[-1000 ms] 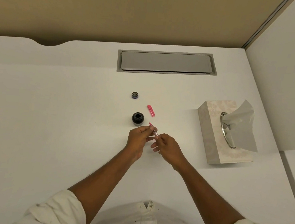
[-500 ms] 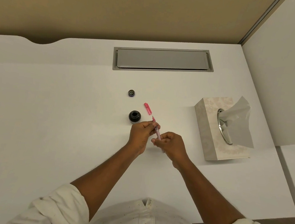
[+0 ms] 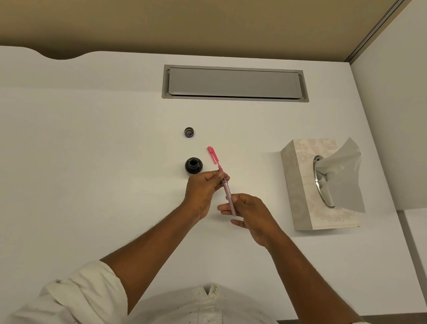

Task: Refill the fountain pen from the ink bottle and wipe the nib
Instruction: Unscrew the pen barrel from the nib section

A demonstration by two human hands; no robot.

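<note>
A slim pink fountain pen [image 3: 226, 190] is held between both hands above the white desk, nib end pointing away from me. My left hand [image 3: 202, 189] pinches the front section near the nib. My right hand [image 3: 250, 213] grips the rear of the barrel. The open dark ink bottle [image 3: 193, 165] stands just left of the nib. Its small cap [image 3: 189, 132] lies farther back. The pink pen cap [image 3: 213, 155] lies on the desk just beyond the nib.
A tissue box [image 3: 305, 195] with a tissue [image 3: 343, 173] sticking up stands to the right of my hands. A grey cable hatch [image 3: 236, 85] is set into the back of the desk [image 3: 78, 163]. A wall panel rises at the right edge.
The hands have drawn apart along the pen, so more of the barrel shows between them. The right hand has slid back toward me.
</note>
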